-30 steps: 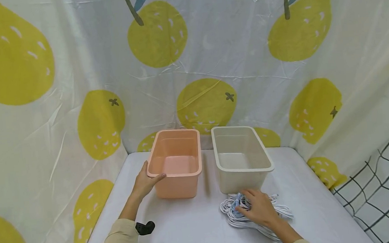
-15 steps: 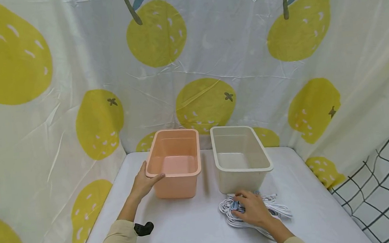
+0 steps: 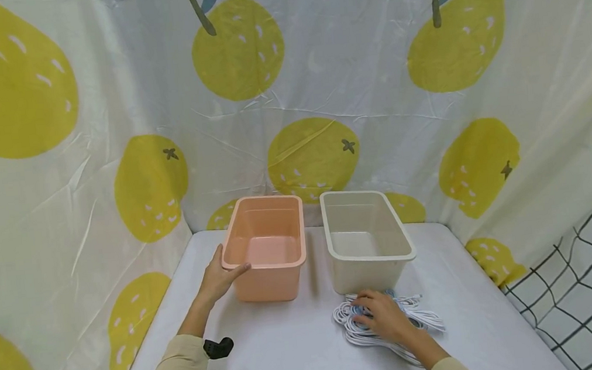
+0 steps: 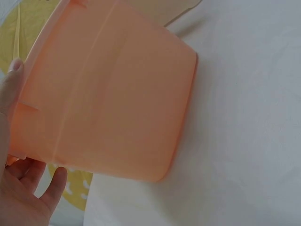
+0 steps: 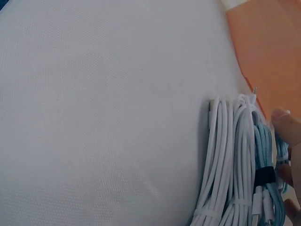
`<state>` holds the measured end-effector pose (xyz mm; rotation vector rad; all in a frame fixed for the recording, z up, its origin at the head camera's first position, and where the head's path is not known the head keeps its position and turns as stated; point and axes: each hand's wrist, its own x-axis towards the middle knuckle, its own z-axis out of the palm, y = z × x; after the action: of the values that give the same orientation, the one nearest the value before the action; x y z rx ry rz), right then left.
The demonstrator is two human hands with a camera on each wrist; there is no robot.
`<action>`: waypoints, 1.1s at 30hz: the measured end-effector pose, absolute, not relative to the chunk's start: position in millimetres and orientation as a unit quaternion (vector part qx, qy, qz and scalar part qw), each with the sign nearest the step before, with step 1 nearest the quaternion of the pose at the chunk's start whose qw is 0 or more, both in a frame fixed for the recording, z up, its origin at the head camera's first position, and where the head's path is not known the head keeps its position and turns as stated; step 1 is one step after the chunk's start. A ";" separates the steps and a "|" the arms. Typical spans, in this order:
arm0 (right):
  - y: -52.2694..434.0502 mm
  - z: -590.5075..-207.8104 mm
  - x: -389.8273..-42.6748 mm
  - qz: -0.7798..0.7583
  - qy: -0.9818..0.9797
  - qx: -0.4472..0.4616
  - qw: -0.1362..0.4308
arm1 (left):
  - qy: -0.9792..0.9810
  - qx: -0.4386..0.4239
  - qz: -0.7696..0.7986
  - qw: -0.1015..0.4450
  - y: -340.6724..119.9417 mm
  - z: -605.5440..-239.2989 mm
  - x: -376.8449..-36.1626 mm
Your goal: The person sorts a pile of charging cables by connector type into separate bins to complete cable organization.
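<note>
My right hand [image 3: 384,316] lies curled on the cables [image 3: 359,332], near the white bin [image 3: 368,258]; they're light and floppy, likely best pinched by the banded bundle. My left hand [image 3: 220,280] grips the pink bin [image 3: 270,281].

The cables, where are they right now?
In the head view the cables lie on the table at the right, just in front of the grey bin, under the right hand.
</note>
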<state>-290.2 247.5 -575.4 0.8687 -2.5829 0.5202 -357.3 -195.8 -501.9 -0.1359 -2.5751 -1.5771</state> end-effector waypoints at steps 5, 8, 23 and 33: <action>248.9 -572.0 -291.7 0.171 -0.922 0.308 0.163 | -0.851 -0.047 -0.519 0.064 -195.6 -501.9 -356.1; 250.4 -571.0 -293.8 0.158 -0.926 0.311 0.145 | -0.852 -0.046 -0.518 0.063 -195.9 -501.9 -355.7; 249.5 -556.2 -303.0 0.133 -0.903 0.365 0.183 | -0.844 -0.054 -0.530 0.064 -193.9 -500.8 -358.1; 235.0 -519.7 -309.1 0.144 -0.888 0.381 0.215 | -0.845 -0.050 -0.529 0.069 -195.0 -500.9 -356.7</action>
<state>-309.1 235.0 -519.7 1.0563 -2.4610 0.4000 -356.7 -195.0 -500.9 -0.1497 -2.5430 -1.5915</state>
